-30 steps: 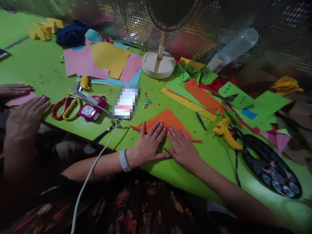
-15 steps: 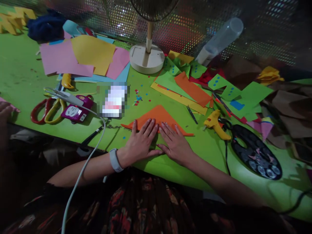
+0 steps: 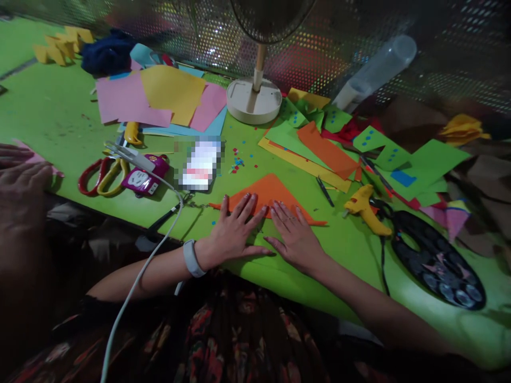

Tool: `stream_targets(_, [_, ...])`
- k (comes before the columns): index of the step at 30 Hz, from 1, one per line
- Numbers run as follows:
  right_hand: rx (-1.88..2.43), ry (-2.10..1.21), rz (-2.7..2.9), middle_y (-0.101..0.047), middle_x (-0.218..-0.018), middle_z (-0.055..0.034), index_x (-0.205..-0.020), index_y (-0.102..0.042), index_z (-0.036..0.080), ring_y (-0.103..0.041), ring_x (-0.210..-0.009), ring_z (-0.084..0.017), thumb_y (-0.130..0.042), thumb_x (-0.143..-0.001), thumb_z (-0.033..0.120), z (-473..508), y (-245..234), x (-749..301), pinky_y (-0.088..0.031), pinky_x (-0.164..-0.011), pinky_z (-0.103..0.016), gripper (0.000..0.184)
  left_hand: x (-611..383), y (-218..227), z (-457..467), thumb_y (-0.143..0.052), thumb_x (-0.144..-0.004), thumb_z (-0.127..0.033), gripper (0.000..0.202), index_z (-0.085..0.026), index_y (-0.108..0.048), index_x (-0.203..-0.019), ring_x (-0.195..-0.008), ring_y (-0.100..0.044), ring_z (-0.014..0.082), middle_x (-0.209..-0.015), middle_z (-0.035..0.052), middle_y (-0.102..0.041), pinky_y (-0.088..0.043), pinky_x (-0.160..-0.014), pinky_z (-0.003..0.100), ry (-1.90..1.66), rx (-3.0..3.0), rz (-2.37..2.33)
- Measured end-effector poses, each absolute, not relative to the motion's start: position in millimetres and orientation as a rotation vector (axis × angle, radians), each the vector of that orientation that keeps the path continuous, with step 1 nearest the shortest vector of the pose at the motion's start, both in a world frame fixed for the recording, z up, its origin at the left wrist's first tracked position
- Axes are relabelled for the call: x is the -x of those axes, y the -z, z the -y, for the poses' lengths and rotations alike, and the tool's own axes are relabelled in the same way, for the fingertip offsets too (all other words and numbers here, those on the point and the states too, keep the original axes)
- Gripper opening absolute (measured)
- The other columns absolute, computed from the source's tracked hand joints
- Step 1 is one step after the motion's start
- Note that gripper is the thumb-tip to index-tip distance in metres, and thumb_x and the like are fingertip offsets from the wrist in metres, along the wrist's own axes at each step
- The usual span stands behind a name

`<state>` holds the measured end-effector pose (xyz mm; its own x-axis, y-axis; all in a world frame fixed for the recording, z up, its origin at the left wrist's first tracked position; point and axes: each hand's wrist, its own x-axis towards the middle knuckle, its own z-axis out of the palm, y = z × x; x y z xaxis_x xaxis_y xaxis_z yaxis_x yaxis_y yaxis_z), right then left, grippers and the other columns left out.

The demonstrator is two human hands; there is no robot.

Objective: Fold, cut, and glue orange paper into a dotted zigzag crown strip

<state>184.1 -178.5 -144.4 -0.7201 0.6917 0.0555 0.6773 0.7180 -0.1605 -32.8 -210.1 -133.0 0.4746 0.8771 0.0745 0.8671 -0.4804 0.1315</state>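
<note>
A folded orange paper triangle [image 3: 273, 189] lies on the green table, its peak pointing away from me and its long folded edge toward me. My left hand [image 3: 235, 229] rests flat with fingers spread on the left part of that edge. On the right part, my right hand [image 3: 295, 234] presses with fingers stretched out. Both thumbs point inward, a little apart, over the bare table. Part of the fold is hidden under my fingers. A phone [image 3: 202, 165] with a lit, blurred screen lies just beyond my left hand.
Scissors [image 3: 101, 178] and a purple power adapter [image 3: 146, 175] lie left; a white cable crosses my left forearm. A fan base [image 3: 254, 101] stands behind. To the right are a yellow glue gun [image 3: 367, 210], a black palette [image 3: 437, 260] and paper scraps. Another person's hand [image 3: 26, 175] rests far left.
The view has turned slightly left, so everything sits farther right. Both my hands stay flat on the orange paper with almost the same pose. More of the other person's hands shows at left.
</note>
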Motion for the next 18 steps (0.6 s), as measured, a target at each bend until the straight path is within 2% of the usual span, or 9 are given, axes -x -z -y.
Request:
stream_targets(7, [1.243,-0.215,2.885,-0.019,-0.162,-0.0130,-0.157,-0.016,0.012,-0.016,-0.151,-0.028,-0.022,-0.100,0.057,181,138,-179,-0.014,-0.120,-0.060,0.073,33,132,208,-0.035,-0.081,-0.082,0.099,-0.022,-0.017,-0.157,-0.150,-0.015,0.0377,-0.162,0.0209,-0.019,-0.003,-0.114,0.072,-0.222,-2.619,-1.554])
stream_targets(11, [1.274,-0.211,2.863,-0.019,-0.162,-0.0127,-0.157,-0.013,0.014,-0.017,-0.151,-0.028,-0.023,-0.100,0.058,184,137,-180,-0.013,-0.120,-0.060,0.073,32,131,208,-0.037,-0.082,-0.082,0.099,-0.022,-0.016,-0.157,-0.149,-0.017,0.0390,-0.161,0.0209,-0.021,-0.003,-0.113,0.072,-0.218,-2.607,-1.558])
stream_targets(18, [1.311,-0.152,2.833,-0.019,-0.162,-0.0113,-0.157,-0.018,0.013,-0.015,-0.151,-0.028,-0.026,-0.099,0.059,192,137,-184,-0.013,-0.121,-0.057,0.075,31,131,208,-0.037,-0.081,-0.083,0.098,-0.024,-0.018,-0.157,-0.148,-0.020,0.0407,-0.161,0.0198,-0.022,-0.003,-0.113,0.072,-0.243,-2.600,-1.573])
